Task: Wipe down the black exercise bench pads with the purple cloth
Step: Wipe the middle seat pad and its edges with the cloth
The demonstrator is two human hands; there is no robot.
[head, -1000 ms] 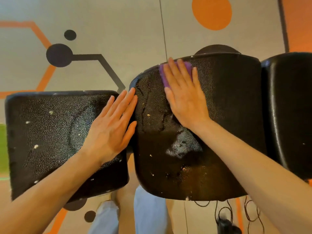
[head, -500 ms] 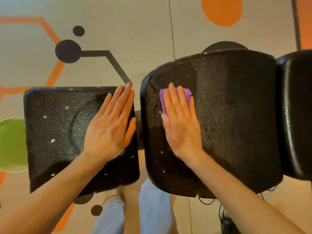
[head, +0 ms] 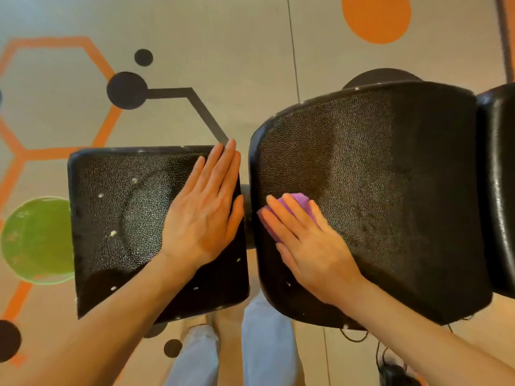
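Note:
Two black textured bench pads lie side by side below me. My left hand rests flat, fingers together, on the right part of the smaller left pad, which carries several pale specks. My right hand presses the purple cloth flat against the left part of the larger middle pad; the cloth shows only past my fingertips, near the pad's left edge. A third black pad adjoins at the far right.
The floor below is grey with orange hexagon lines, black dots, an orange disc and a green disc. My legs in light trousers stand between the pads. Black cables lie at the lower right.
My right hand has drawn the purple cloth from the middle pad's far edge toward me and to the pad's left side. My left hand has stayed on the left pad.

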